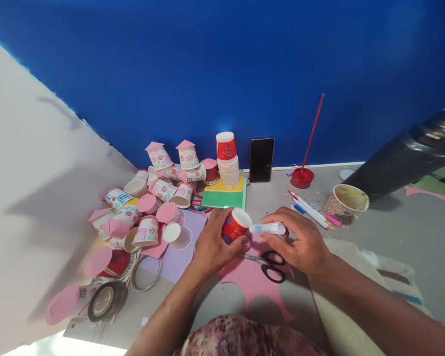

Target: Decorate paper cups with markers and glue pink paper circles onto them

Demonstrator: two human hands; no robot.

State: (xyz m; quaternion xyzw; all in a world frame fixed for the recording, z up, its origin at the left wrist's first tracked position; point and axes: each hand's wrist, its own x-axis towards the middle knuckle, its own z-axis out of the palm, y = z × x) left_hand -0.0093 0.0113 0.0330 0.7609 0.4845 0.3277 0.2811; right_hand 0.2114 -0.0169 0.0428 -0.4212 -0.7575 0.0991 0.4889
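Observation:
My left hand (215, 242) is wrapped round a red paper cup (236, 225), tilted with its white rim up and to the right. Fingers and thumb of my right hand (300, 237) pinch a small white cylinder with a blue mark (269, 228), its left end close to the cup; I cannot tell whether they touch. Below both hands, black-handled scissors (272, 269) lie on cut pink paper (252, 291) with curved edges.
Decorated paper cups (146, 231) with pink paper pieces crowd the left, beside tape rolls (106, 300). Behind stand stacked cups (229, 172) and a phone (261, 159). At right are markers (311, 210), a stained cup (346, 201), a dark bottle (404, 153) and cloth (356, 282).

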